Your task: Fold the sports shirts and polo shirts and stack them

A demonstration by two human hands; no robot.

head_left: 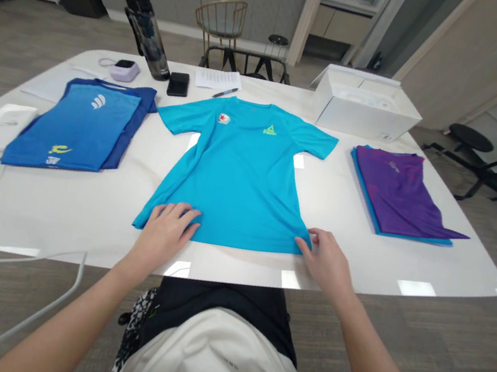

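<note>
A turquoise short-sleeved T-shirt [244, 172] lies spread out on the white table, collar away from me and hem near the front edge. It bears a small red-and-white badge and a green logo on the chest. My left hand [169, 223] rests flat on the shirt near its lower left corner, fingers stretched and a little apart. At the lower right corner, my right hand [323, 256] has its thumb on the fabric and its fingers around the side edge, gripping the corner.
Folded blue shirts [78, 127] lie left; a folded purple shirt [396, 190] on a turquoise one lies right. Along the back of the table [463, 275] are a bottle [146, 30], black case [178, 84], lilac device [124, 70], pen [225, 93], paper [212, 78] and white box [362, 113].
</note>
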